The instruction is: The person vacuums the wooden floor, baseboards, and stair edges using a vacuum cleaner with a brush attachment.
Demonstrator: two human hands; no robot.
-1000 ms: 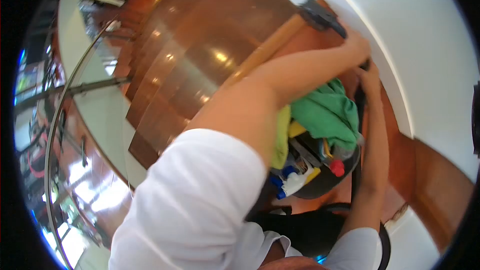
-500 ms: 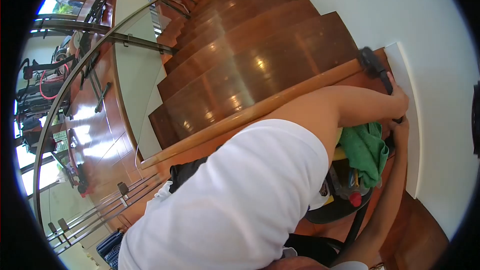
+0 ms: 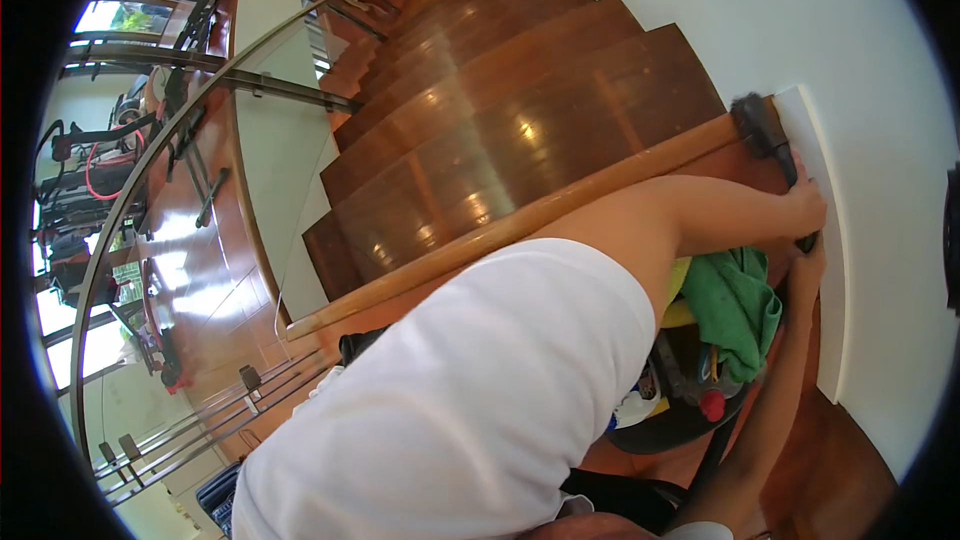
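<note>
A: Where is the black brush (image 3: pixel 768 136) lying?

B: It is slanting near the wall end of the wooden nosing (image 3: pixel 530 218), bristled head pointing up and left in the view. The head is overlapping the nosing's end; cannot tell whether it is touching the wood.

A: State of each grip?

B: Left grip (image 3: pixel 803 208) is holding the handle, fingers wrapping it closely. Right grip (image 3: pixel 808 268) is sitting at the handle's lower end, just below the left. It is partly hidden; cannot tell how far it is closing.

A: Nearby items?

B: A black tub (image 3: pixel 660 438) is standing below the left forearm. A green cloth (image 3: pixel 735 312) is lying bunched in it, with a yellow cloth (image 3: pixel 680 312) showing alongside. A red-capped bottle (image 3: pixel 711 405) is resting near the rim; a white container (image 3: pixel 635 408) is showing beside the white sleeve (image 3: pixel 450 390).

A: Farther out?

B: A white skirting board (image 3: pixel 833 320) is running beside both hands, along the white wall (image 3: pixel 900 190). Beyond the nosing, a glossy wooden staircase (image 3: pixel 520 110) is reflecting light.
</note>
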